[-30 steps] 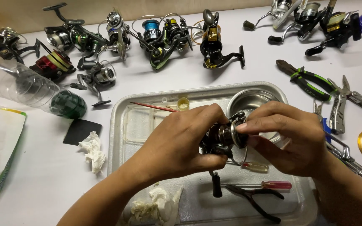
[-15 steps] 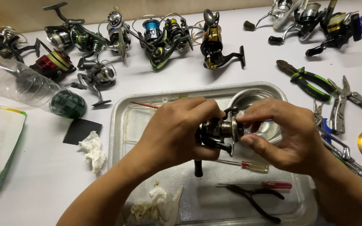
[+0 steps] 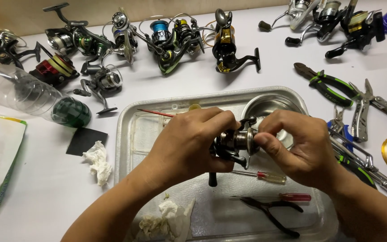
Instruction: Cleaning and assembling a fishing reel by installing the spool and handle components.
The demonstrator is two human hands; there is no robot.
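While both hands clasp it | left hand [image 3: 189, 145], right hand [image 3: 298, 148] | metal spinning reel [image 3: 234, 143] | ribbed aluminium tray [image 3: 126, 134]

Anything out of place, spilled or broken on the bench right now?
Nothing looks spilled or broken. The clear plastic bottle lies on its side at the left, and crumpled tissue sits beside the metal tray. Both hands, left hand and right hand, grip the fishing reel over it.
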